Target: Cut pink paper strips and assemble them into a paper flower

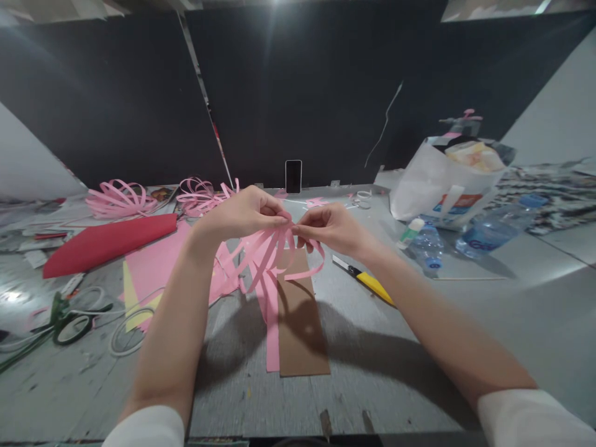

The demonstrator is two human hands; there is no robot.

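Both hands pinch the looped pink paper strips point(272, 254) together above the brown card point(300, 323) — left hand point(244, 214) clamping the bundle, right hand point(326, 228) pinching one strip's end — next needs it tucked in neatly.

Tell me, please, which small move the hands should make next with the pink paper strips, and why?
Probably bring the loose strip end in the right hand to the bunch pinched by the left hand. The pink strips already loop up together there, while this one curls apart to the right.

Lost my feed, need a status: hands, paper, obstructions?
Left hand and right hand both pinching pink paper strips. Loops held above brown card. Yellow cutter beside, clear.
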